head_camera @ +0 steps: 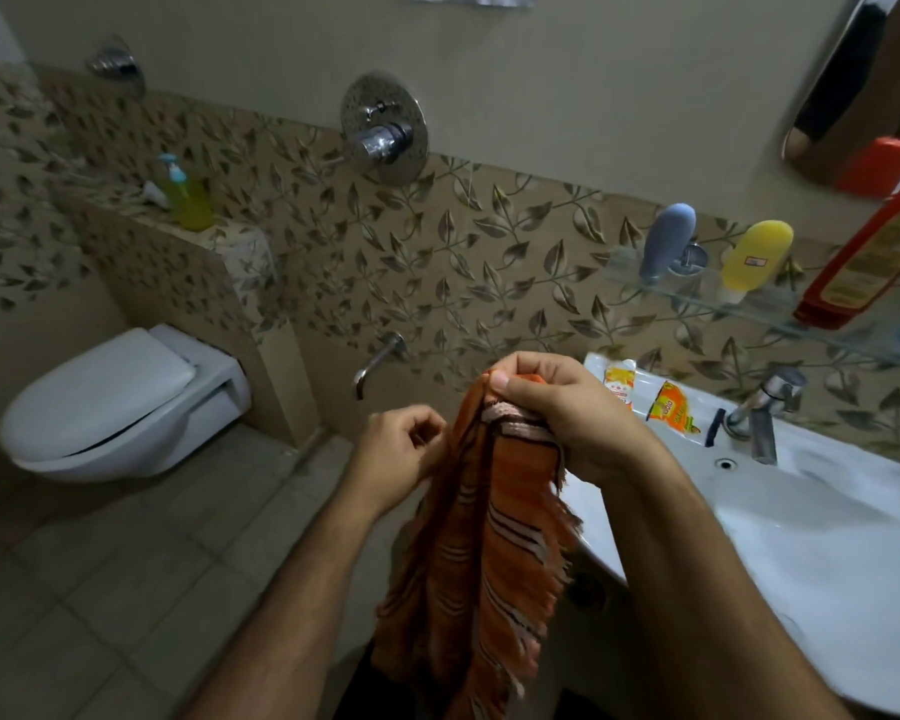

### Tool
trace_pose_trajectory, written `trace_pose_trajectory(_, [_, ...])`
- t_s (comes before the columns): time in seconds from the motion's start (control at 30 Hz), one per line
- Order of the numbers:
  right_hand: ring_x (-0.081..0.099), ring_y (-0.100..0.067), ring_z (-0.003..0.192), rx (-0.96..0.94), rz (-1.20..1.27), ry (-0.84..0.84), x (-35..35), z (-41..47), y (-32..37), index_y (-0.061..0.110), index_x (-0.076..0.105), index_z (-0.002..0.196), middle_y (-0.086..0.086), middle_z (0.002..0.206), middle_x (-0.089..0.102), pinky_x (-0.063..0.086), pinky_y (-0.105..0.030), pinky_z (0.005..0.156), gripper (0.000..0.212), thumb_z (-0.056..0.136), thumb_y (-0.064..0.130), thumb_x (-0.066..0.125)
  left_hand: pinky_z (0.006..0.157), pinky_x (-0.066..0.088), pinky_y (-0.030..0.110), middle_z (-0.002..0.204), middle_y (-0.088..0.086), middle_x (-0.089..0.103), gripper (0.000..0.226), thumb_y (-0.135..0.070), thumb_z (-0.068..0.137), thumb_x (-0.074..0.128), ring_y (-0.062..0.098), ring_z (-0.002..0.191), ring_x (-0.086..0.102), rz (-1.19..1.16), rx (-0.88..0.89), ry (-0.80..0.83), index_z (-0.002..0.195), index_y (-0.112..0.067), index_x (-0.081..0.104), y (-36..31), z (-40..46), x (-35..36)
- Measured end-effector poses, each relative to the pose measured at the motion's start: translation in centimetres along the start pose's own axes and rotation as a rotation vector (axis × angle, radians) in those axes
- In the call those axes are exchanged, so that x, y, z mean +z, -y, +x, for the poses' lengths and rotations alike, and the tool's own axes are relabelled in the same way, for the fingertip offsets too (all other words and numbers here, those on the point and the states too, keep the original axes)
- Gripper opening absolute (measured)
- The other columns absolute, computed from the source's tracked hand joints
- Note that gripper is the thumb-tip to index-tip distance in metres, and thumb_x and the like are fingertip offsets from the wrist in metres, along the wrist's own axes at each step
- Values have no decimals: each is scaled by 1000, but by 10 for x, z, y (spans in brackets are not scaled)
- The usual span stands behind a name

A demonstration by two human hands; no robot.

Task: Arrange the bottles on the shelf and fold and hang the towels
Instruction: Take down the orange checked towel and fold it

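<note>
Nearest the camera, the orange striped towel [489, 553] hangs with its long axis vertical, top edge bunched up high and frayed fringe running down its right side; its lower end drops out of view at the bottom edge, so its full length cannot be made out. The right hand [557, 413] grips the bunched top, thumb and fingers curled round the pale band there; the left hand [401, 454] sits just beside the towel's left edge with fingers curled, seemingly pinching the cloth (the contact itself is hidden behind the fold). The two hands are close together, the right a little higher.

Behind the towel to the right is the white sink [801, 537], its near rim partly hidden by the right forearm; two orange sachets [645, 397] lie on its back ledge beside the tap [765, 413]. To the left, the toilet [110, 407] stands with its lid down.

Farther back, a glass shelf [697, 298] on the leaf-patterned wall carries a grey-blue bottle [666, 241] and a yellow bottle [757, 257], both standing cap down; a red bottle [868, 257] leans with its top cut off by the frame edge. On the far left ledge stands a green pump bottle [188, 194], blurred; something pale lies beside it, too indistinct to identify.
</note>
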State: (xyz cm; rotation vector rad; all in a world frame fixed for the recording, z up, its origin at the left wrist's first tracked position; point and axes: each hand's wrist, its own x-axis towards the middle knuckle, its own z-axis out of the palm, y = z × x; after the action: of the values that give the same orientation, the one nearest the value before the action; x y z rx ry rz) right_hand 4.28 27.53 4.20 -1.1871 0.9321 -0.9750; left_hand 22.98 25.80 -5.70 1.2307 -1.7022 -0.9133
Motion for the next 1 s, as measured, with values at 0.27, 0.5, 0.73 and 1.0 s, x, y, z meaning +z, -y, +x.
trace_pose_trajectory(0.27, [56,-7,48,36,44,1,-14,-12,6,5,58,79,-2,60,61,47,-16,49,15,93,4,54,55,44,12,66,-17,67,15,-6,94,56,-6,60,57,-402,-63,-39,88,-16,67,-6,-19,35])
trace_pose_trajectory(0.5, [60,-12,48,44,72,-40,-12,-16,0,6,59,76,-8,59,64,50,-21,48,16,91,6,55,62,48,28,74,2,66,22,-32,84,69,12,70,60,-369,19,10,85,-10,67,2,-11,49])
trace_pose_trajectory(0.73, [58,-11,51,34,179,-50,-23,-27,-2,6,56,80,-5,64,62,51,-20,51,9,83,12,62,63,50,30,76,-1,70,21,-34,86,66,13,74,64,-381,-144,70,84,-13,65,37,-29,67])
trace_pose_trajectory(1.0, [59,-9,49,-6,216,-267,-38,-36,-27,8,57,78,-2,58,64,50,-19,51,16,93,5,53,60,42,16,60,-15,57,21,-14,89,56,-2,61,50,-403,-206,-185,68,-18,57,41,-36,52])
